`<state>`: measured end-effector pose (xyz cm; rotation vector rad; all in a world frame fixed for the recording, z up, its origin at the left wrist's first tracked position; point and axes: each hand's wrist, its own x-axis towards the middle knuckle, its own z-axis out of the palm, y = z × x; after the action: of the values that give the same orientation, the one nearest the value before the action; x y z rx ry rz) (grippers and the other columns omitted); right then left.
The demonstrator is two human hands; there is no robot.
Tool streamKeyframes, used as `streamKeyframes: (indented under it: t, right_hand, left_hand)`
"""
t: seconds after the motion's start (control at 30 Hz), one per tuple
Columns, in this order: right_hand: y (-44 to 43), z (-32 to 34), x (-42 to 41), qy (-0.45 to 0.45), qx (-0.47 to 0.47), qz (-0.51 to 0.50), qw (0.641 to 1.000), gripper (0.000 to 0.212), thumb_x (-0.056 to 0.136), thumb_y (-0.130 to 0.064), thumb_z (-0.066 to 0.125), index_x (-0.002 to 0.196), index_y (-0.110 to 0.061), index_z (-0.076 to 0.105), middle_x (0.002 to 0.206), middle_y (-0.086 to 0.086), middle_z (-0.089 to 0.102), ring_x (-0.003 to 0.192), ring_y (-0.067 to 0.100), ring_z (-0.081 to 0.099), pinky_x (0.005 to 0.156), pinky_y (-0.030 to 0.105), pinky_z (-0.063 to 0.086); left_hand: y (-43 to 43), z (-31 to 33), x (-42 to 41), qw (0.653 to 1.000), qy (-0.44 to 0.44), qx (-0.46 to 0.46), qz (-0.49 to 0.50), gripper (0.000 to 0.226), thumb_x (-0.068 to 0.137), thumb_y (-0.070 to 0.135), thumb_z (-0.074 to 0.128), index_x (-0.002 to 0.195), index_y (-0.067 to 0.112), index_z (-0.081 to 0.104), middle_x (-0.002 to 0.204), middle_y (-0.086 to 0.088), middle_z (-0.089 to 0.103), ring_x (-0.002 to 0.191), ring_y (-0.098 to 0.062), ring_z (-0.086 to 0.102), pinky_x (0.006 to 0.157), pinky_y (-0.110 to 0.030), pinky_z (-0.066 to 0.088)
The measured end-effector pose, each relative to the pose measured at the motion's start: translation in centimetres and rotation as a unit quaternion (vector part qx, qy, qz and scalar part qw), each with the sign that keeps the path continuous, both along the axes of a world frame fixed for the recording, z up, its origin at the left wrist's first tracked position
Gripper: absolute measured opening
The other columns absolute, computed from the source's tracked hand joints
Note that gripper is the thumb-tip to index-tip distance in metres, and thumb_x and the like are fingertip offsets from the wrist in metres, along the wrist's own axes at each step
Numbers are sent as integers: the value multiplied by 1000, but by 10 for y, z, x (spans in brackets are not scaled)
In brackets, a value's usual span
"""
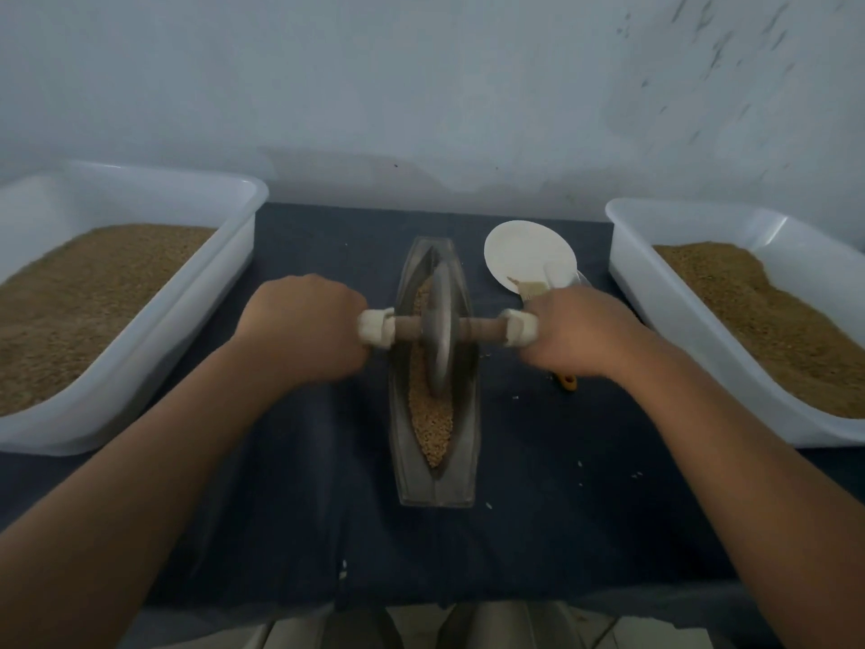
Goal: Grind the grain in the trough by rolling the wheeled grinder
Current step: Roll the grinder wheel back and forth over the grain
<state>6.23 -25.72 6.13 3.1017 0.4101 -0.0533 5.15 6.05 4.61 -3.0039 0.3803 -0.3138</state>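
Grey grinder point(439, 330), mid trough point(435, 487) (tubs point(154, 330) point(664, 320) flanking)

My left hand point(304, 327) and right hand point(580, 332) hide both ends of the grinder handle point(482, 326), and its wheel point(440, 334) is blurred. Under my right hand an orange tool tip point(568, 381) shows; the rest is hidden.

Beyond the grip rises a pale, bluish-white wall point(421, 86), marked with dark flecks up and to the right. Under the grip spreads a table point(290, 508) draped in dark blue cloth. Nearer than the grip, past the table edge, pale floor tiles point(594, 623) show. The light is dim and cool.
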Motion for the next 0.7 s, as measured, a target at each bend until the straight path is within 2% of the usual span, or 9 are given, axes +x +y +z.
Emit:
streamKeyframes:
  t: [0.07,0.13,0.27,0.33,0.4,0.5,0.57,0.63,0.7]
  right_hand:
    - [-9,3,-24,104,43,6,994,34,64,-63,56,77,-33,64,72,-9,67,70,8,64,64,36,53]
    - [-11,3,-30,114,67,5,991,46,54,-70,47,75,-33,65,71,-10,66,68,7,64,65,38,56]
    - [3,-17,-4,-136,11,-16,991,46,84,-73,38,76,-33,60,70,-9,56,71,17,58,56,32,40]
    - [9,-22,10,-182,16,-38,982,45,93,-70,43,79,-32,63,70,-9,55,77,24,61,60,33,41]
    - [8,-23,19,-150,19,-57,987,48,91,-73,39,82,-33,65,74,-9,57,82,24,61,63,34,43]
    - [-2,-19,7,-74,25,-43,996,55,75,-76,25,82,-35,62,79,-9,62,82,15,59,63,34,43]
    - [-12,-14,-11,33,67,-9,997,41,72,-69,41,79,-35,63,75,-9,66,74,7,62,63,34,50]
    - [-18,-6,-28,145,98,7,985,31,62,-66,55,79,-42,66,75,-20,69,67,3,65,64,32,54]
    - [-18,-3,-33,157,93,10,983,33,59,-65,55,77,-39,66,72,-16,69,65,5,65,64,35,55]
  left_hand:
    - [6,-5,-16,999,-29,25,-24,31,83,60,55,68,33,54,61,12,54,55,-10,52,50,-26,34]
    - [7,-7,-16,998,-46,29,-26,32,83,60,55,66,33,52,60,11,53,54,-11,51,50,-26,33]
    - [-6,-1,9,1000,-18,-8,18,31,84,58,57,70,30,57,68,10,57,64,-18,58,57,-29,41]
    - [-11,3,22,999,-12,-17,33,31,83,55,57,70,28,57,70,9,58,68,-22,61,60,-31,44]
    - [-14,6,24,999,-9,-16,30,30,83,55,56,70,27,57,71,8,58,68,-22,60,61,-31,44]
    - [-14,10,8,999,-35,20,6,32,86,57,56,70,30,51,69,9,54,61,-16,53,55,-29,36]
    - [-7,9,-8,998,-38,47,-16,31,85,58,56,70,32,48,66,11,53,57,-10,48,51,-27,30]
    - [0,5,-21,996,-41,65,-34,28,78,59,54,68,35,45,63,12,50,55,-6,44,49,-26,25]
    - [3,3,-22,994,-65,74,-38,28,76,60,53,66,35,44,59,12,47,52,-6,41,48,-25,21]
